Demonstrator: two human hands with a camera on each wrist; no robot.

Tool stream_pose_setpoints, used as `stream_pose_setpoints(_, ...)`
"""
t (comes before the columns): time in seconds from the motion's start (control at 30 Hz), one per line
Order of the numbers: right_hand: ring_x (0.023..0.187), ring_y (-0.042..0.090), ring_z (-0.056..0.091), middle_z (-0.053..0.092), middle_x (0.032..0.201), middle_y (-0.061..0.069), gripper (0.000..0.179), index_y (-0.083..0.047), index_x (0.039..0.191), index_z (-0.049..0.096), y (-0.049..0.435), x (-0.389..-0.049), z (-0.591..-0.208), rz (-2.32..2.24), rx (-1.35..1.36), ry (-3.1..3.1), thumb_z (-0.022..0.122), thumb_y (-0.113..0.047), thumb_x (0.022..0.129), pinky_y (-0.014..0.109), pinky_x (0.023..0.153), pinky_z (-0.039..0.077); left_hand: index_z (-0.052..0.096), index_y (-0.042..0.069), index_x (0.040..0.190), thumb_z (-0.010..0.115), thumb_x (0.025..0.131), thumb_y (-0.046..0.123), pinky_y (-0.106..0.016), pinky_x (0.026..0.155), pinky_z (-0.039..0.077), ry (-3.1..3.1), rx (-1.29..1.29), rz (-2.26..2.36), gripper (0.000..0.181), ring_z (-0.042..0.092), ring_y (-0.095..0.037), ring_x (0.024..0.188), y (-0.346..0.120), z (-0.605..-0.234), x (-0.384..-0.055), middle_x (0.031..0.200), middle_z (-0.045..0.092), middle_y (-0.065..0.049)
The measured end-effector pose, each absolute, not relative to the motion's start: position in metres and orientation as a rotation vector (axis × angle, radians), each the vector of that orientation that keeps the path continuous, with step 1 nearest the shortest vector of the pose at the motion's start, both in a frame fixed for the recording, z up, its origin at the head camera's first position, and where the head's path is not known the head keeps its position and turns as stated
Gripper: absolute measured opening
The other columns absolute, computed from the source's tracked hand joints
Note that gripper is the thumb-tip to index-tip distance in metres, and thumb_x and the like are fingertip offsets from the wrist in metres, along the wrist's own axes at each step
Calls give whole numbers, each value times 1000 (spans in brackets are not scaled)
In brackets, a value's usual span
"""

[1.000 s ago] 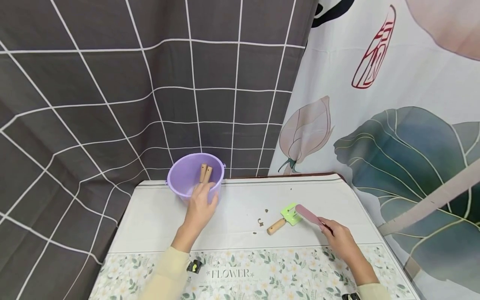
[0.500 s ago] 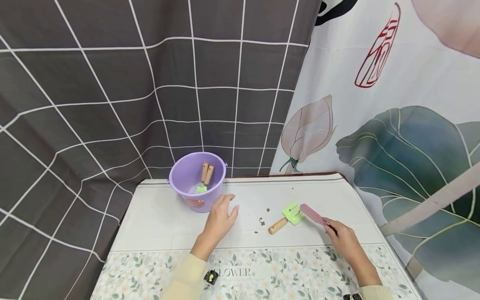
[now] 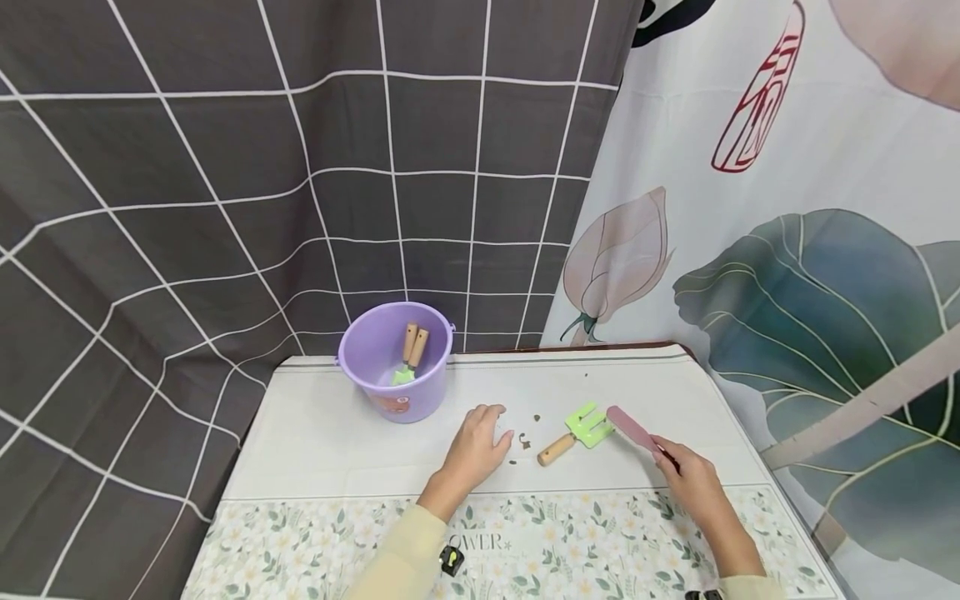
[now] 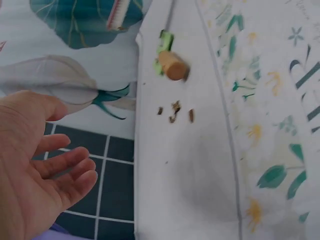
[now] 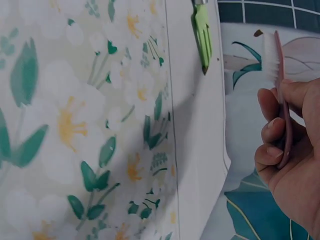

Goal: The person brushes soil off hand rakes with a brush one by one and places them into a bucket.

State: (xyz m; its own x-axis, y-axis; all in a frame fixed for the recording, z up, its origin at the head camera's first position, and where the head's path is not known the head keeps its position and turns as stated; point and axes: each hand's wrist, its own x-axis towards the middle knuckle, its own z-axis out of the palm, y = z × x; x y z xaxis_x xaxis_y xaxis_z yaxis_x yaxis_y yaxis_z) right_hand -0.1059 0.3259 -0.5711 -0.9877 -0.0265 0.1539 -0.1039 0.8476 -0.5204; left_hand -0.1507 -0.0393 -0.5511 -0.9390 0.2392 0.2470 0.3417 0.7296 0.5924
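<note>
My right hand [image 3: 693,479] grips a pink brush [image 3: 630,425] by its handle; white bristles [image 5: 270,55] show in the right wrist view. Just left of the brush head lies a small green hand fork [image 3: 588,427] with a wooden handle, tines pointing away to the right. My left hand [image 3: 471,450] is empty, fingers loosely bent, above the table left of the fork handle. Several brown crumbs [image 3: 524,442] lie between that hand and the fork. In the left wrist view the left hand [image 4: 45,165] shows its palm, with nothing in it.
A purple bucket [image 3: 360,367] stands at the back left, holding two wooden-handled tools, with a green blade [image 3: 402,377] visible on one. The white table [image 3: 315,442] carries a floral strip along its front. A grey checked curtain [image 3: 435,208] and a printed white one hang behind.
My left hand has come out of the bucket, leaving the wooden-handled tools there, and moved right towards the crumbs. My right hand has kept hold of the brush, nearly still.
</note>
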Motion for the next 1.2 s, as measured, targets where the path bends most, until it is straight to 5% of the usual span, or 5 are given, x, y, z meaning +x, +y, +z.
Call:
stream_pose_setpoints(0.17, 105, 41, 69, 69, 122, 27, 35, 3, 136, 63, 320, -99, -575, 854, 96, -2890, 61, -11, 104, 52, 77, 59, 63, 4, 131, 72, 96, 23, -39, 100, 57, -2851, -504, -977, 41, 65, -27, 111, -26, -563, -152, 116, 68, -11)
stream_pose_setpoints(0.37, 93, 27, 67, 72, 118, 22, 34, 1, 136, 64, 311, -92, -582, 858, 98, -2888, 61, -12, 105, 41, 70, 55, 61, 4, 134, 72, 96, 26, -33, 95, 59, -2967, -593, -895, 46, 66, -23, 107, -7, -572, -153, 113, 67, -8)
stream_pose_setpoints(0.63, 109, 41, 70, 70, 121, 25, 35, 1, 137, 63, 304, -91, -583, 867, 59, -2868, 60, -11, 105, 55, 86, 59, 60, 3, 136, 71, 95, 24, -31, 88, 60, -3061, -599, -930, 47, 66, -19, 96, 19, -577, -158, 108, 67, -8)
stream_pose_setpoints(0.87, 104, 40, 72, 71, 118, 25, 34, 3, 135, 63, 296, -82, -580, 884, 38, -2835, 61, -9, 104, 48, 80, 62, 62, 4, 128, 75, 93, 30, -18, 61, 49, -3102, -670, -827, 46, 48, -6, 72, 39, -594, -158, 88, 55, 2)
stream_pose_setpoints(1.2, 88, 30, 70, 72, 112, 22, 34, 3, 133, 65, 299, -78, -585, 791, -18, -2828, 64, -8, 101, 44, 69, 60, 66, 1, 117, 77, 92, 30, -26, 63, 51, -3127, -606, -645, 40, 52, -14, 76, 56, -602, -163, 88, 57, -4)
